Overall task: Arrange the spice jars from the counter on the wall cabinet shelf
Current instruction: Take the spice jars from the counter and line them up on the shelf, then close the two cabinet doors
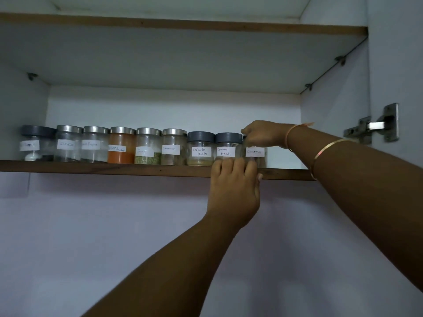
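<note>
The spice jars look like clear glossy glass, some with shiny brushed-metal lids, others with matt grey plastic lids, and all have plain white paper labels. The shelf has a dull brown wood front edge, and the cabinet panels are smooth matt white. The hinge is bare metal and the bangle is polished gold-tone metal.

Nine labelled glass spice jars upright, side by side along shelf edge
</note>
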### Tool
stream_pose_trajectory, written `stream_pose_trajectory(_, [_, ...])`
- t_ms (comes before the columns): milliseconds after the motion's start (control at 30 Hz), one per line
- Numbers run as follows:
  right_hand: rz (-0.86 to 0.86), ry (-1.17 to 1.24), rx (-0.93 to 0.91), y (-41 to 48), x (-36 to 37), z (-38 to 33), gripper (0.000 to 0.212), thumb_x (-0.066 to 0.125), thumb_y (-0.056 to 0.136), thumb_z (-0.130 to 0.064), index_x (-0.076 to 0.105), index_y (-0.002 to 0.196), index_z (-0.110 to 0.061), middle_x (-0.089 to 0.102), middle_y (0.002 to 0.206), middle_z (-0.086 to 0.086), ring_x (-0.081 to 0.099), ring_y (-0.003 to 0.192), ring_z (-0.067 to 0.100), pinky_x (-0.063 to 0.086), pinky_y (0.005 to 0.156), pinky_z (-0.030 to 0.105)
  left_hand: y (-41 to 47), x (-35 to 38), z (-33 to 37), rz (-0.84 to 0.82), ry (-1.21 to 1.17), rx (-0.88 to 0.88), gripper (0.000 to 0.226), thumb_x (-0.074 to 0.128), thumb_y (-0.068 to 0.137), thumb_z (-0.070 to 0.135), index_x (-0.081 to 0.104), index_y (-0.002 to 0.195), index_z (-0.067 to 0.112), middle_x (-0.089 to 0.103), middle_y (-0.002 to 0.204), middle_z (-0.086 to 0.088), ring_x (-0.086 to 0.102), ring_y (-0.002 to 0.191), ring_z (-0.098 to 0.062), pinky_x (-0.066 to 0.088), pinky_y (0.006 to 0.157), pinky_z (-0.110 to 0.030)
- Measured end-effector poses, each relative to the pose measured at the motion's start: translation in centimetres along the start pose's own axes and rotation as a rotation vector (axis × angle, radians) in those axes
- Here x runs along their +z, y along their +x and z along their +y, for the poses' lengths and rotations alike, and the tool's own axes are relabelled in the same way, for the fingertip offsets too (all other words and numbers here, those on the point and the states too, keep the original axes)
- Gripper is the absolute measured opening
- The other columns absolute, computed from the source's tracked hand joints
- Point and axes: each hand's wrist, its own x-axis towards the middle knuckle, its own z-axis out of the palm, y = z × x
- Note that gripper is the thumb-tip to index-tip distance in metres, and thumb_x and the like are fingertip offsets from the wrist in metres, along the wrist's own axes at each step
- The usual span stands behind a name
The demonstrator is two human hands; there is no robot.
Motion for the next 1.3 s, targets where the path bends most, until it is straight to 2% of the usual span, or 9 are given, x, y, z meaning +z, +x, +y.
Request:
stream_pose_trajectory(133, [0.010, -0.034, 0.012, -3.1, -1.2, -2.3, 0.025, 0.043, 0.088, 0.000, 0.038, 0.065, -0.006, 0.038, 0.069, 0.008, 0.030, 0.061, 0.015, 0.023, 0.054, 0.026, 0.2, -2.0, -0.1, -0.200, -0.083, 0.026, 0.037, 0.031, 0.095, 0.029, 0.051, 0.123, 0.012, 0.058, 0.115, -0.007, 0.050, 0.107, -0.026, 0.035, 0.099, -0.041])
stream_pose_trajectory(233, [0.008, -0.033, 0.064, -5.6, -1.5, -4.2, 0.022, 0.042, 0.087, 0.000, 0.057, 0.094, 0.016, 0.058, 0.098, 0.027, 0.043, 0.079, 0.022, 0.033, 0.062, 0.029, -0.4, -3.7, -0.9, -0.318, -0.073, 0.040, 0.050, 0.032, 0.097, 0.026, 0.027, 0.145, 0.012, 0.039, 0.143, -0.009, 0.030, 0.133, -0.028, 0.015, 0.115, -0.043])
stream_pose_trajectory(400, [0.006, -0.096, 0.072, -10.9, -0.6, -7.5, 0.038, 0.041, 0.094, -0.009, 0.054, 0.127, 0.004, 0.052, 0.133, 0.020, 0.050, 0.119, 0.032, 0.042, 0.097, 0.033, -2.1, -7.7, -0.6, -0.536, -0.023, -0.011, 0.061, 0.026, 0.098, 0.025, 0.002, 0.151, 0.008, 0.003, 0.159, -0.011, -0.003, 0.147, -0.026, -0.010, 0.116, -0.046])
stream_pose_trajectory(533, [0.026, -0.136, 0.098, -15.6, -0.8, -10.1, 0.018, 0.040, 0.094, -0.006, 0.057, 0.090, -0.006, 0.058, 0.096, 0.009, 0.051, 0.101, 0.031, 0.040, 0.069, 0.022, -3.8, -11.0, -0.4, -0.842, -0.067, 0.031, 0.061, 0.022, 0.101, 0.029, -0.006, 0.151, 0.009, -0.006, 0.159, -0.014, -0.010, 0.146, -0.029, -0.009, 0.116, -0.048])
stream_pose_trajectory(600, [0.030, -0.148, 0.129, -18.0, -1.2, -11.5, 0.022, 0.039, 0.095, -0.005, 0.059, 0.102, 0.000, 0.060, 0.107, 0.015, 0.052, 0.107, 0.033, 0.043, 0.079, 0.027, -5.2, -12.7, -0.3, -0.902, -0.049, 0.115, 0.060, 0.021, 0.101, 0.029, -0.007, 0.151, 0.008, -0.009, 0.158, -0.015, -0.012, 0.146, -0.030, -0.010, 0.116, -0.048])
stream_pose_trajectory(800, [0.007, -0.215, 0.221, -23.9, -2.7, -14.8, 0.035, 0.039, 0.094, -0.007, 0.052, 0.123, 0.006, 0.053, 0.130, 0.023, 0.049, 0.120, 0.034, 0.040, 0.098, 0.033, -6.6, -18.3, 0.5, -0.820, -0.125, 0.187, 0.061, 0.022, 0.101, 0.030, -0.005, 0.150, 0.004, -0.008, 0.158, -0.015, -0.011, 0.146, -0.030, -0.007, 0.117, -0.045])
stream_pose_trajectory(967, [0.016, -0.254, 0.332, -28.7, -5.0, -15.9, 0.020, 0.039, 0.094, -0.007, 0.050, 0.077, -0.006, 0.055, 0.091, 0.011, 0.049, 0.095, 0.030, 0.038, 0.071, 0.028, -6.0, -22.2, 3.4, -0.722, -0.224, 0.189, 0.062, 0.025, 0.100, 0.027, -0.002, 0.149, 0.001, -0.005, 0.158, -0.017, -0.009, 0.146, -0.031, -0.005, 0.118, -0.045])
stream_pose_trajectory(1167, [0.042, -0.314, 0.407, -34.6, -9.9, -15.3, 0.043, 0.040, 0.093, -0.006, 0.046, 0.133, 0.007, 0.049, 0.137, 0.022, 0.045, 0.127, 0.033, 0.037, 0.106, 0.036, -4.7, -26.4, 8.6, -0.628, -0.316, 0.258, 0.062, 0.027, 0.099, 0.022, -0.002, 0.149, 0.000, -0.003, 0.158, -0.018, -0.009, 0.146, -0.033, -0.004, 0.118, -0.044])
stream_pose_trajectory(1300, [0.077, -0.417, 0.401, -38.4, -13.1, -14.3, 0.047, 0.040, 0.096, -0.011, 0.039, 0.141, 0.003, 0.041, 0.147, 0.017, 0.037, 0.136, 0.029, 0.029, 0.112, 0.034, -3.1, -28.9, 12.7, -0.548, -0.410, 0.245, 0.063, 0.028, 0.100, 0.026, -0.002, 0.150, 0.001, -0.003, 0.158, -0.020, -0.009, 0.146, -0.033, -0.003, 0.118, -0.043])
